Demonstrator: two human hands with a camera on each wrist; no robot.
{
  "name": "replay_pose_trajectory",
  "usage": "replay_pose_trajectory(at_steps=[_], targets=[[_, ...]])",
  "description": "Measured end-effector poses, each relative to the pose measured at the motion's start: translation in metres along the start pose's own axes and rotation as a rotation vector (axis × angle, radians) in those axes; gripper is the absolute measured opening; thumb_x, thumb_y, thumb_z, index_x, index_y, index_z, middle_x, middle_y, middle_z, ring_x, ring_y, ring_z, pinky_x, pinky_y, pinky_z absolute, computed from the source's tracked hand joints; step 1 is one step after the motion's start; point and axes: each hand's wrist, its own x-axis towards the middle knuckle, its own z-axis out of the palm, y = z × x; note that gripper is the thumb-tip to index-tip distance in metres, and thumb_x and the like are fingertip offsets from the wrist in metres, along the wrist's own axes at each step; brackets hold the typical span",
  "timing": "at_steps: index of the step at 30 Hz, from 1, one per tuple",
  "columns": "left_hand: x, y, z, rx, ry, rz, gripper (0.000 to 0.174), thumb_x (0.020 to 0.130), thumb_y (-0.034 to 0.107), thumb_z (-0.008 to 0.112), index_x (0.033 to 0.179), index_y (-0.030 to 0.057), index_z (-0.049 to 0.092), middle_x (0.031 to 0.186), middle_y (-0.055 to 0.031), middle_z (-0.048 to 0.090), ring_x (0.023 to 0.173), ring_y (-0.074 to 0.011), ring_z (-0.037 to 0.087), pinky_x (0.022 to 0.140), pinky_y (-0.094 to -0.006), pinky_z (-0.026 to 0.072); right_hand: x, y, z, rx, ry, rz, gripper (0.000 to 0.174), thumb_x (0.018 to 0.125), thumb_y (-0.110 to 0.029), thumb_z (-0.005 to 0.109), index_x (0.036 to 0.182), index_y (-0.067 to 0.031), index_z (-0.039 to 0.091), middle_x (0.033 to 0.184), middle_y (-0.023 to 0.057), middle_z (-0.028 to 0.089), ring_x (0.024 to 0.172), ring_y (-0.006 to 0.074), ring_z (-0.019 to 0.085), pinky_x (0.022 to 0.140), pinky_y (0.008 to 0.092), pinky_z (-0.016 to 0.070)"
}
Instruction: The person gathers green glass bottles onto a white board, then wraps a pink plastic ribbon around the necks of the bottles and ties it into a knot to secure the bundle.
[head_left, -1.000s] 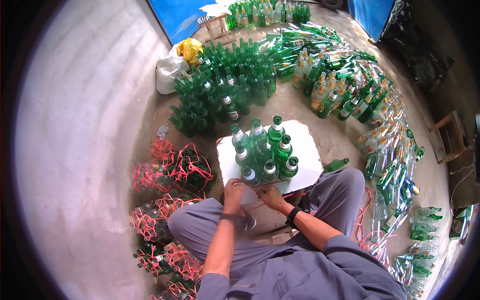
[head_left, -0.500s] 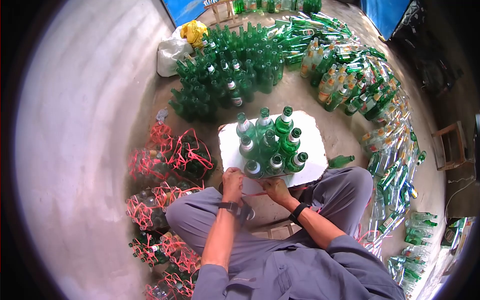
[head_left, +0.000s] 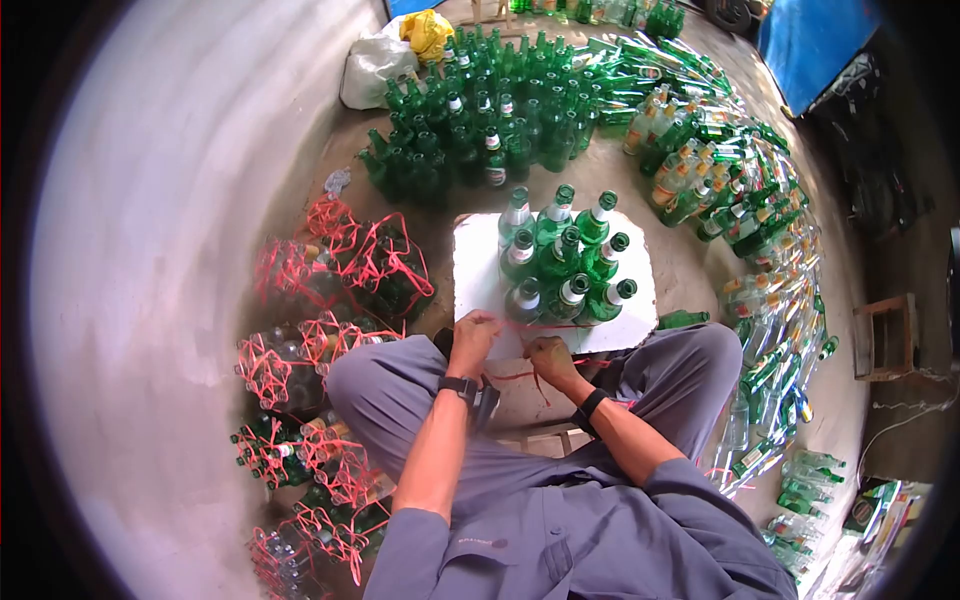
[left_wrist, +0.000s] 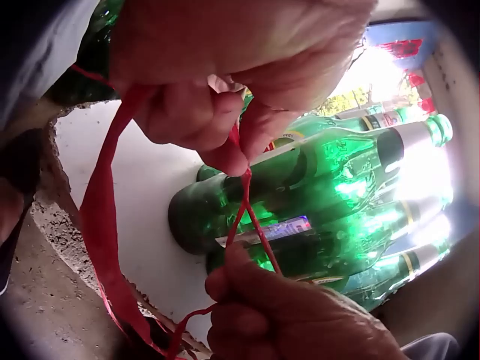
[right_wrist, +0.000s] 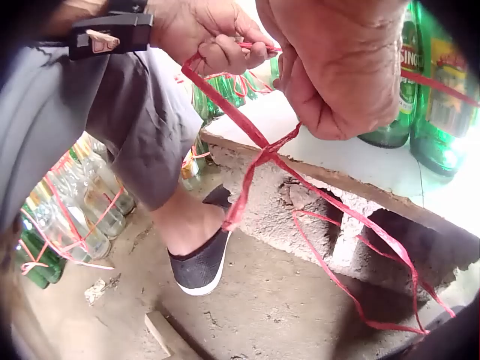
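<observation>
A cluster of green glass bottles (head_left: 557, 258) stands upright on a white-topped slab (head_left: 480, 270). Red plastic string (left_wrist: 247, 199) runs round the bottles low down and crosses itself at the near side. My left hand (head_left: 474, 340) pinches the string between thumb and fingers, just off the slab's front edge. A short way to its right, my right hand (head_left: 553, 362) pinches another stretch of it; in the left wrist view that hand's fingers (left_wrist: 240, 281) sit below the crossing. Loose string ends (right_wrist: 360, 221) dangle beneath both hands in the right wrist view.
Bundles of bottles (head_left: 300, 360) tied with red string line the left side. Many standing green bottles (head_left: 470, 130) fill the floor beyond the slab, and a long heap of lying bottles (head_left: 770, 300) curves down the right. One green bottle (head_left: 683, 319) lies beside the right knee.
The head view has shifted, so the slab sits higher in it. Both hands stay on the string by the slab's front edge; a loose end now hangs below the right hand.
</observation>
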Motion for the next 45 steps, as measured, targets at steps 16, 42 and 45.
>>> replay_pose_trajectory(at_steps=[16,42,45], targets=[[0.012,-0.034,0.007,0.565,0.232,0.227,0.021,0.079,0.023,0.068,0.091,0.007,0.074,0.086,-0.0222,0.07,0.084,-0.0387,0.069,0.074,-0.0453,0.0533,0.004,-0.012,-0.005,0.008,-0.112,0.175,0.011,0.077,-0.009,0.061,0.074,-0.0052,0.071,0.073,0.0147,0.068,0.067,0.0325,0.068,0.062,0.041,0.0542],[0.005,-0.035,0.016,0.277,0.198,0.103,0.023,0.081,0.024,0.069,0.086,0.0021,0.073,0.076,-0.0167,0.07,0.07,-0.03,0.068,0.065,-0.0396,0.0515,0.005,0.02,-0.018,-0.222,0.018,-0.001,0.036,0.089,-0.029,0.064,0.069,0.0,0.07,0.063,0.0184,0.066,0.058,0.034,0.066,0.059,0.0429,0.0508],[-0.004,-0.032,0.019,-0.078,0.06,0.01,0.019,0.082,0.018,0.068,0.086,-0.0006,0.072,0.067,-0.0074,0.066,0.062,-0.0163,0.06,0.058,-0.0322,0.0464,0.001,-0.026,-0.035,-0.144,-0.074,0.212,0.032,0.089,-0.024,0.062,0.07,0.0009,0.069,0.067,0.0235,0.065,0.066,0.0418,0.066,0.064,0.0486,0.0518]])
